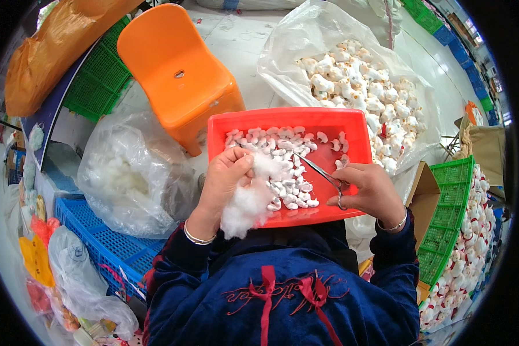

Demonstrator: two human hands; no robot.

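Note:
A red plastic tray [360, 135] rests across my lap, with many small curved white fabric pieces [294, 196] lying in it. My left hand [222, 179] is closed on a fluffy tuft of white stuffing [243, 212], which spreads below the fingers and to their right. Whether a fabric piece is also pinched there is hidden. My right hand [375, 193] grips slim metal forceps [323, 172] by their finger loops. Their tips point up and left, over the fabric pieces, just right of the stuffing.
An orange chair [173, 69] stands ahead on the left. Below it sits a clear bag of stuffing [118, 179], beside a blue crate [106, 230]. A large clear bag [288, 52] of white plush parts is ahead right. Near my right side, a green crate [447, 213] holds more plush parts.

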